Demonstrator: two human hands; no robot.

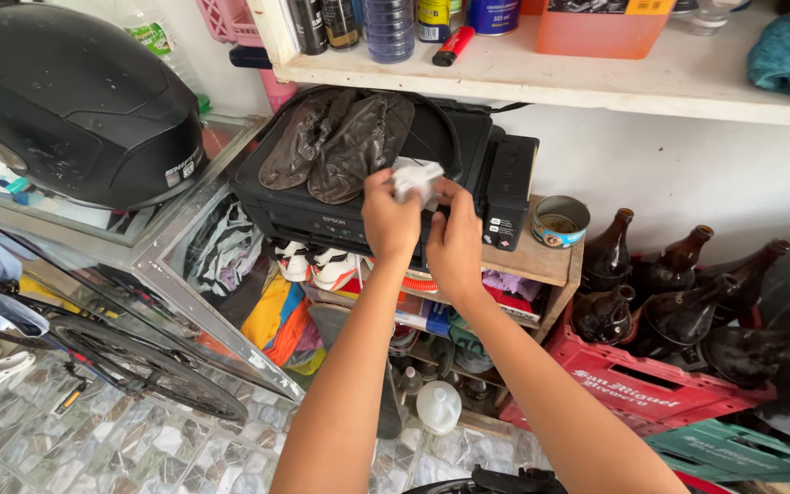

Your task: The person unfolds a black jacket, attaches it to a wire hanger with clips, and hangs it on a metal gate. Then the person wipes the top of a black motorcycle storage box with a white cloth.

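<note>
Head view, inventory of hands + items.
- Left hand [389,220]: grip closed on white crumpled wad [416,177] (cloth or paper, can't tell which), pinching its left side.
- Right hand [454,245]: grip curled at wad's lower right edge, fingers touching it; how firmly it holds can't tell, fingertips hidden behind wad.
- Wad: held between both hands, just above front right part of black printer [322,215]. No clear long axis, bunched. Lies up + away from both wrists; left hand nearer, overlaps it more.
- Two dark worn insoles [340,146] lie on printer lid, just left of wad, apart from the hands.
- Around: black helmet [75,101] on glass case far left; open tin can [560,220] on wooden shelf right of printer; brown bottles [678,302] in red crate, lower right.
- Hidden: printer front behind the forearms; contact of wad w/ printer top unclear.
</note>
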